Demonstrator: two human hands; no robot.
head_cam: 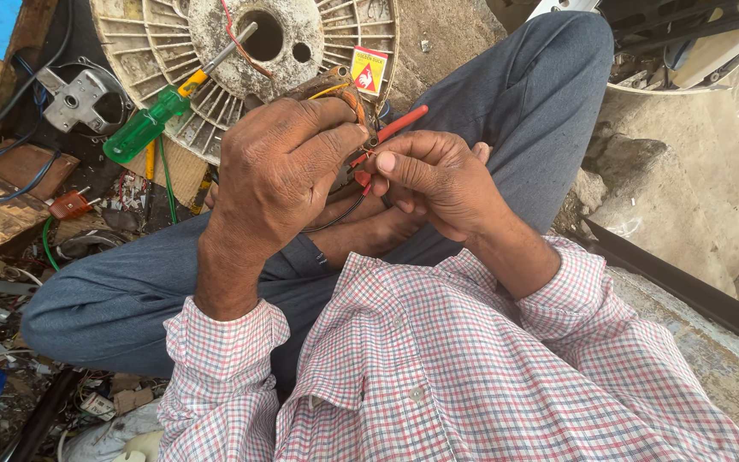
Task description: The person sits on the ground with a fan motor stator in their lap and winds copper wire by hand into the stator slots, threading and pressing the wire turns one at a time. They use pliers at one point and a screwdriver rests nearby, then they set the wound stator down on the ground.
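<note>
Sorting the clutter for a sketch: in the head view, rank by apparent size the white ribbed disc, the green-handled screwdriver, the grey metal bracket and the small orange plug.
1. White ribbed disc, cut off by the frame
2. Green-handled screwdriver
3. Grey metal bracket
4. Small orange plug

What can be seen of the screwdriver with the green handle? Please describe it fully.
The screwdriver has a clear green plastic handle, a yellow collar and a thin grey metal shaft. It lies slanted on the dirty white ribbed disc, handle lower left and reaching past the disc's rim, shaft rising to the upper right, where its tip ends near the round centre hole. A thin red wire crosses near the tip. Neither hand touches it; the left hand is the nearer one.
</note>
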